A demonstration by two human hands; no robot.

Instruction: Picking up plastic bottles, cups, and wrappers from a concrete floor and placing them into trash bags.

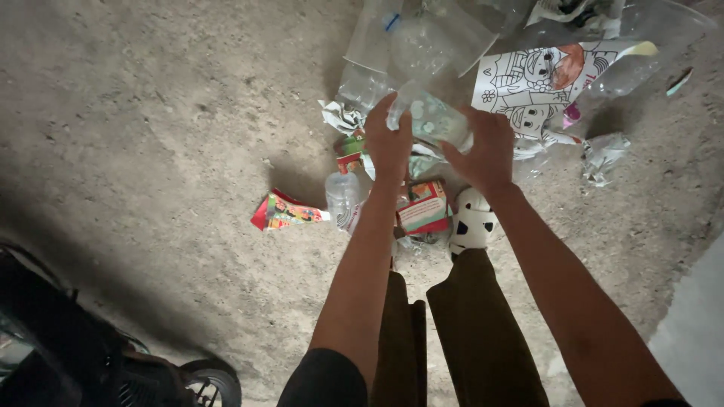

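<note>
Rough grey concrete floor fills the frame, dusty and bare across the left half. At the lower left corner sits something dark with a small black wheel, partly cut off.

Moving right, just left of centre, a red and green printed wrapper lies flat, and beside it a small clear plastic bottle rests on the floor. A red and white carton sits a little further right, next to a white shoe with black spots.

Above these, at the centre, both arms stretch forward. The left hand and the right hand are closed around the two ends of a crumpled clear plastic bottle, lifted just above the heap.

At the upper right, a pile of clear plastic sheets and bottles and a colouring page remain scattered. From the look of it, most of the litter is still on the ground, with only this one bottle in hand.
</note>
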